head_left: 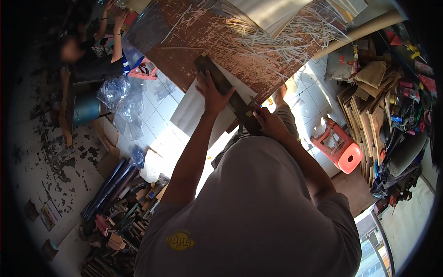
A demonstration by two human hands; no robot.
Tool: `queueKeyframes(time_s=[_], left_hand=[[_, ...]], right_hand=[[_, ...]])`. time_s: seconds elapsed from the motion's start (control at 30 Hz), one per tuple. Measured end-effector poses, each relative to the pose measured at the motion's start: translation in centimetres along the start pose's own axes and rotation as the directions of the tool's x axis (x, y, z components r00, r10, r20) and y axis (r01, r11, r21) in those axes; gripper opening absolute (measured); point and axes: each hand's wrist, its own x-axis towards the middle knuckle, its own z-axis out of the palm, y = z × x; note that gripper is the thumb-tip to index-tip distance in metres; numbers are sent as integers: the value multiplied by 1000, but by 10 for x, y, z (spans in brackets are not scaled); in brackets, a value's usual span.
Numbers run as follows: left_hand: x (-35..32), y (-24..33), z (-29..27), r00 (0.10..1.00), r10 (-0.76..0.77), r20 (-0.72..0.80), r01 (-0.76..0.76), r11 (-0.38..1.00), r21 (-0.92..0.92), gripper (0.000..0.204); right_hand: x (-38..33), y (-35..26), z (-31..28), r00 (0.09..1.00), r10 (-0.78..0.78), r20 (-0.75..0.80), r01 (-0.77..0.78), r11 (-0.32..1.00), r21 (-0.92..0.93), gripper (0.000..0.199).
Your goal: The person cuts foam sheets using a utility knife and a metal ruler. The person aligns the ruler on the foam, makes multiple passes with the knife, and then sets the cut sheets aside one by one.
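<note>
Though under the splayed left hand (215, 96), dark bar (240, 107) beside the curled right hand (273, 123), its hold unclear.

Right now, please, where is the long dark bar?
In the head view, the long dark bar slants across the upper middle, over the pale sheet, with the left hand on it and the right hand beside its lower end.

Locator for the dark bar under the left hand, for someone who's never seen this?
Find the big brown tabletop at the top of the picture, then the pale sheet sticking out past its near edge. Lying slantwise across that sheet, under the spread left hand, is the long dark bar. Unlike the thin pale strips scattered farther back, it is broad and straight, with small yellowish patches.
</note>
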Motion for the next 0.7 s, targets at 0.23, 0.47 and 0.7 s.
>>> queueKeyframes(time_s=[0.23, 0.47, 0.7], left_hand=[[3, 0, 5, 997, -35, 66, 29, 995, 93, 145], [4, 31, -1, 979, -160, 128, 135, 974, 182, 163], [3, 22, 4, 985, -140, 105, 120, 978, 171, 166]], right_hand=[[7, 21, 17, 992, -13, -123, -13, 978, -210, 33], [4, 23, 27, 987, -9, -158, -26, 975, -220, 32], [6, 20, 30, 989, -46, -138, 13, 973, -230, 32]])
